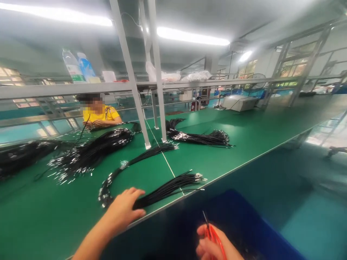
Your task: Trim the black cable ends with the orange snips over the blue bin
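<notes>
Black cables make up the bundle (pixel 165 191), which lies in a C-shaped curve on the green table (pixel 252 126), near its front edge. Its strands look thin and smooth, fanning out at both ends into pale tips; a shiny, crumpled-looking band (pixel 124 165) wraps the far arm, and white and silvery bits dot the bend. One strand pokes out past the edge.

The left hand (pixel 123 209) is at the near arm, thumb and fingers parted with cables between them; whether it grips them, I cannot tell. The right hand (pixel 214 243) is clenched around red-handled scissors (pixel 213 234), above a blue bin (pixel 244 216).

More black bundles lie to the left (pixel 92 153) and beyond the posts (pixel 200 139). Across the table sits a person in yellow (pixel 101 115).
</notes>
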Demonstrator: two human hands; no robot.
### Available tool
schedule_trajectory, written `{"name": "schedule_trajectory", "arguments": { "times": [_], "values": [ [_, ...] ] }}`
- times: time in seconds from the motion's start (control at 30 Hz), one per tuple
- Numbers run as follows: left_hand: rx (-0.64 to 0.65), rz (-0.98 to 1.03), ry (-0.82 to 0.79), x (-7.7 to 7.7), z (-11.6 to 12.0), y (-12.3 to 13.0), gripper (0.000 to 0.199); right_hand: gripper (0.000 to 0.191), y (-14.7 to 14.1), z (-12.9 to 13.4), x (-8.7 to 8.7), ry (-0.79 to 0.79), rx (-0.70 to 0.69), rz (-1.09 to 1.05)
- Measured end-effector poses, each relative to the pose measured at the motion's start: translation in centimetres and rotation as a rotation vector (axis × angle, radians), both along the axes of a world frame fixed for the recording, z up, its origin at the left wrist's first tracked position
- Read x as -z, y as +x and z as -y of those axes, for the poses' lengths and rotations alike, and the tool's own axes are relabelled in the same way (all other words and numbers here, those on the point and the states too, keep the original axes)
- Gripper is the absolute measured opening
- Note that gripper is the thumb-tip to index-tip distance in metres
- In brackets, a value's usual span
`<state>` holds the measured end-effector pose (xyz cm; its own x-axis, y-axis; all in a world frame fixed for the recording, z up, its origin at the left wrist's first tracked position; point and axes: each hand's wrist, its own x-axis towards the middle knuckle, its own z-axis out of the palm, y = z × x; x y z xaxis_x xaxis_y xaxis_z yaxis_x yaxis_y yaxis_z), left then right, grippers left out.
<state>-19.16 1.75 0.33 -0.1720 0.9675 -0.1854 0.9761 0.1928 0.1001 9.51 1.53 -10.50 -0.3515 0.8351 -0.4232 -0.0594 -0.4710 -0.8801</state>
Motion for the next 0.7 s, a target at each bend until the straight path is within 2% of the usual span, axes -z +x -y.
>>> {"name": "schedule_trajectory", "arguments": {
  "times": [0.17,0.27,0.37,0.47,0.57,0.7],
  "values": [
    [-0.055,0.081,0.070,2.0,-3.7,5.1,0.031,0.028,-0.9,-0.5,0.0,0.265,0.000,0.123],
    [-0.049,0.129,0.038,3.1,-5.2,6.9,0.026,0.020,-1.0,-0.4,0.4,0.511,0.009,0.226],
    [-0.043,0.149,-0.002,3.4,-6.0,7.6,0.027,0.026,-1.3,-0.8,0.6,0.876,0.043,0.373],
    [-0.039,0.157,-0.030,3.3,-6.4,7.8,0.026,0.036,-2.5,-2.4,0.0,1.148,0.036,0.450],
    [-0.029,0.165,-0.035,3.2,-6.7,8.1,0.025,0.047,-4.3,-4.4,-0.7,1.316,-0.011,0.511],
    [-0.017,0.181,-0.028,3.4,-7.4,8.0,0.025,0.046,-5.8,-6.2,-0.7,1.378,-0.021,0.633]
  ]
}}
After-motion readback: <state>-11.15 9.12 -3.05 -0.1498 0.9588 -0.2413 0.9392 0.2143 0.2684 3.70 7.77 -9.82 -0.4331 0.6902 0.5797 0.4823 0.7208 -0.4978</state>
